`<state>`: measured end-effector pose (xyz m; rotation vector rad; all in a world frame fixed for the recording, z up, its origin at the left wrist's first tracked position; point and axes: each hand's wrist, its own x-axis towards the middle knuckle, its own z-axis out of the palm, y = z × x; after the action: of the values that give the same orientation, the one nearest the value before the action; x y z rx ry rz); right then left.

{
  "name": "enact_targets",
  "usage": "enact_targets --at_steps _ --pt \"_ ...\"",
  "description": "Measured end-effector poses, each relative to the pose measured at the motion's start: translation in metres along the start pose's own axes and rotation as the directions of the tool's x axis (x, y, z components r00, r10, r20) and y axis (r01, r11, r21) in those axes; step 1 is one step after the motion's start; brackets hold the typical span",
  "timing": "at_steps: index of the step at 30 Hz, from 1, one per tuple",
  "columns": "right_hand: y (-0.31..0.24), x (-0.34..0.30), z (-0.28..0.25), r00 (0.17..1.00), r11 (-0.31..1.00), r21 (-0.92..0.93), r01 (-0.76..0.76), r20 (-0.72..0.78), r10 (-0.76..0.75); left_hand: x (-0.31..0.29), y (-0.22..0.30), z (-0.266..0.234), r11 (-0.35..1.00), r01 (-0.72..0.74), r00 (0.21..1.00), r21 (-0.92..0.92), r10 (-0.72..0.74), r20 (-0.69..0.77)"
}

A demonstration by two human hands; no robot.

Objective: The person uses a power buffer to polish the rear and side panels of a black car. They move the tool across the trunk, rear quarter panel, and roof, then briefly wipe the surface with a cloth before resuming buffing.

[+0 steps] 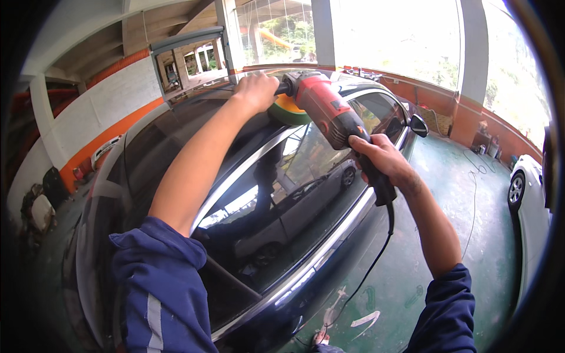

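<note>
A red and black electric car polisher [323, 103] is held across the top edge of a dark car [176, 135]. My left hand [256, 93] is closed round its black side handle near the head. The rear grip is wrapped by my right hand [381, 157], thumb on top. Beneath the polisher's head, a round orange and green pad [290, 110] sits against the roof edge above the side window [294, 194]; whether it is spinning I cannot tell. From the rear grip a black power cord [376, 256] hangs down toward the floor.
The car's side mirror [418, 125] sticks out ahead on the right. A white car [532, 217] stands at the far right. A cable [472, 206] runs over the green floor [435, 176]. Bottles [493, 147] stand by the orange and white wall. Large windows are at the back.
</note>
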<state>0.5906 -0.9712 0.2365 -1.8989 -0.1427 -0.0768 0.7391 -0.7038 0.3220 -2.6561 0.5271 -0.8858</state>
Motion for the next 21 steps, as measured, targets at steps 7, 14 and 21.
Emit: enact_targets --at_steps 7,14,21 --pt "0.0 -0.027 0.011 0.997 0.999 -0.034 0.017 0.081 -0.014 -0.051 -0.008 -0.013 1.0 -0.008 0.999 0.023 0.009 -0.036" --pt "-0.023 -0.071 0.062 0.914 0.957 -0.124 0.262 0.35 -0.205 -0.184 -0.042 -0.066 0.97 0.228 0.973 0.088 -0.225 -0.045" --pt "-0.019 -0.05 0.045 0.934 0.982 -0.054 0.182 0.321 -0.156 -0.144 -0.037 -0.044 0.986 0.154 0.987 0.059 -0.151 -0.051"
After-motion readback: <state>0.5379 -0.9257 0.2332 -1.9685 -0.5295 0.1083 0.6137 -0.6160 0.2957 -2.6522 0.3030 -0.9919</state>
